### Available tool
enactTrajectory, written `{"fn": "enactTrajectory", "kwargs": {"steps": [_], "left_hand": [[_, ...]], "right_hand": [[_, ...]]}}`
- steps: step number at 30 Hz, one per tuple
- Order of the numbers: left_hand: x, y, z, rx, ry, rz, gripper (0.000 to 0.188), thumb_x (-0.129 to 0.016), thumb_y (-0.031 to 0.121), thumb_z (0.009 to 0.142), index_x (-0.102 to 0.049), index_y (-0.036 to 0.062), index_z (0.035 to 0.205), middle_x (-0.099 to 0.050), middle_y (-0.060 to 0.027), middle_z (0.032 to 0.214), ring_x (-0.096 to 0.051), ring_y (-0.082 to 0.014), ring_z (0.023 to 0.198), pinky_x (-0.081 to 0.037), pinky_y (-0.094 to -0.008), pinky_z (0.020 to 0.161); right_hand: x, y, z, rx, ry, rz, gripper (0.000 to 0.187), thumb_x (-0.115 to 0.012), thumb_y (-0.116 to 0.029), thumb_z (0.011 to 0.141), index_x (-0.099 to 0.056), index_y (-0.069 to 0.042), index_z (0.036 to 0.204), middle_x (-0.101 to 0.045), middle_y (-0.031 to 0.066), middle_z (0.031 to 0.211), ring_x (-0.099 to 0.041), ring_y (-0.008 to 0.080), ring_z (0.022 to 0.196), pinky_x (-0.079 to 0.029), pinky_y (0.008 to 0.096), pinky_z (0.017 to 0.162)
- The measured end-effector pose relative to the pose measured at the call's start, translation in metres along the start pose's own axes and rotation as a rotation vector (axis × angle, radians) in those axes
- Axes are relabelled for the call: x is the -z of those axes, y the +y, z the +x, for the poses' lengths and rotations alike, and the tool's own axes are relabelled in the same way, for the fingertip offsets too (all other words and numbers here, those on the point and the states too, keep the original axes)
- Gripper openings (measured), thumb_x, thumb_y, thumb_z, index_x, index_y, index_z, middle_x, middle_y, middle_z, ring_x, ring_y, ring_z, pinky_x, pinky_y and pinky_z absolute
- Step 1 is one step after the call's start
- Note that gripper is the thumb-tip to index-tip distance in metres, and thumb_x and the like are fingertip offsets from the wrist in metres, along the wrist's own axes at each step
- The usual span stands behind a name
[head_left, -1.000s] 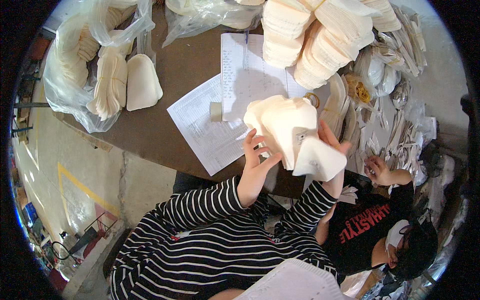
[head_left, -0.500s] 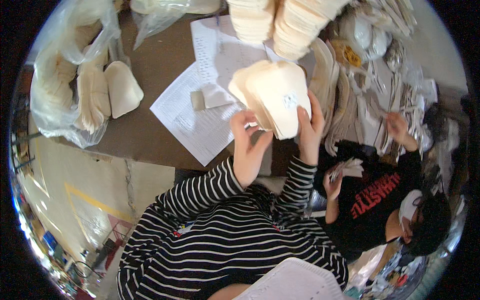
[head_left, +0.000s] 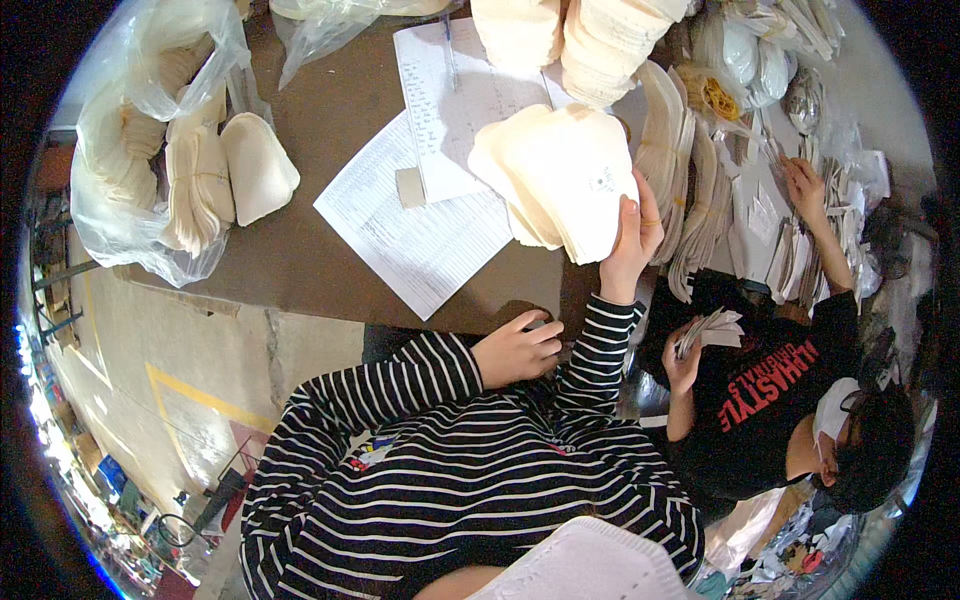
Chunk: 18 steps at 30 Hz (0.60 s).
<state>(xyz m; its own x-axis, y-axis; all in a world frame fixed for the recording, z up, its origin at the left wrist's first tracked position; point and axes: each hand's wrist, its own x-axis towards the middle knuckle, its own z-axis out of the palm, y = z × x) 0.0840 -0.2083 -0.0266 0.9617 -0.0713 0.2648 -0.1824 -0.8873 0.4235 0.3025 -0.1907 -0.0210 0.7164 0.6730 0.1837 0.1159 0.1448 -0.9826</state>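
Observation:
My right hand (head_left: 632, 235) grips the right edge of a fanned stack of cream, round-cornered cut pieces (head_left: 560, 180), probably cloth. The stack is held over the table, and its top piece carries a small printed mark near my thumb. By the table's near edge, close to my body, is my left hand (head_left: 520, 350) with curled fingers. Something dark shows at its fingertips, too little to name. Beneath and behind the stack lie written paper sheets (head_left: 400, 220), with a small grey-beige piece (head_left: 410, 187) on them.
At left, a clear plastic bag (head_left: 190, 262) holds bundles of similar pieces, with a loose pile (head_left: 262, 170) beside it. Tall cream stacks (head_left: 610, 50) stand at the back. Strips and bundles (head_left: 700, 210) crowd the right, where a co-worker in black (head_left: 760, 390) handles pieces.
My left hand has left the stack and dropped toward the table's near edge, its fingers curling. The right hand keeps the stack, its face now turned flatter into view.

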Motion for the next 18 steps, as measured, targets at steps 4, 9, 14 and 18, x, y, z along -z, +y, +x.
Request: {"fn": "enactTrajectory", "kwargs": {"steps": [4, 9, 14, 18], "left_hand": [[0.012, -0.009, 0.003, 0.104, 0.043, -0.266, 0.027, -0.065, 0.017, 0.08, -0.064, 0.0156, 0.108, -0.058, -0.0013, 0.1, -0.058, -0.0237, 0.108, -0.047, -0.0426, 0.089], [0.105, -0.025, -0.018, 0.38, 0.631, -0.298, 0.026, -0.074, 0.007, 0.075, -0.072, 0.0096, 0.101, -0.069, -0.0071, 0.099, -0.066, -0.0239, 0.084, -0.053, -0.0367, 0.07], [0.123, -0.051, -0.048, 0.628, 1.002, 0.362, 0.03, -0.075, -0.001, 0.062, -0.072, 0.0096, 0.09, -0.066, -0.0047, 0.091, -0.061, -0.025, 0.085, -0.048, -0.0357, 0.074], [0.098, -0.066, -0.07, 0.471, 0.246, -0.014, 0.036, -0.075, 0.016, 0.076, -0.068, 0.0128, 0.111, -0.063, -0.003, 0.124, -0.058, -0.0283, 0.116, -0.041, -0.0466, 0.102]], "right_hand": [[0.003, -0.019, 0.001, -0.037, -0.1, -0.145, 0.052, -0.067, -0.014, 0.091, -0.052, 0.007, 0.137, -0.057, 0.0165, 0.136, -0.056, 0.0234, 0.122, -0.043, 0.0337, 0.104], [-0.001, -0.062, -0.004, 0.01, -0.153, -0.591, 0.071, -0.084, -0.018, 0.073, -0.055, 0.003, 0.135, -0.048, 0.0185, 0.141, -0.049, 0.0324, 0.13, -0.038, 0.0404, 0.11], [-0.006, -0.083, -0.005, 0.001, -0.069, -0.768, 0.059, -0.086, -0.016, 0.071, -0.059, 0.003, 0.12, -0.056, 0.0168, 0.127, -0.054, 0.0305, 0.12, -0.043, 0.0398, 0.103], [-0.011, -0.08, -0.01, -0.187, -0.006, -0.426, 0.038, -0.081, -0.009, 0.079, -0.059, 0.001, 0.108, -0.064, 0.0116, 0.108, -0.06, 0.0202, 0.101, -0.048, 0.0321, 0.091]]}}
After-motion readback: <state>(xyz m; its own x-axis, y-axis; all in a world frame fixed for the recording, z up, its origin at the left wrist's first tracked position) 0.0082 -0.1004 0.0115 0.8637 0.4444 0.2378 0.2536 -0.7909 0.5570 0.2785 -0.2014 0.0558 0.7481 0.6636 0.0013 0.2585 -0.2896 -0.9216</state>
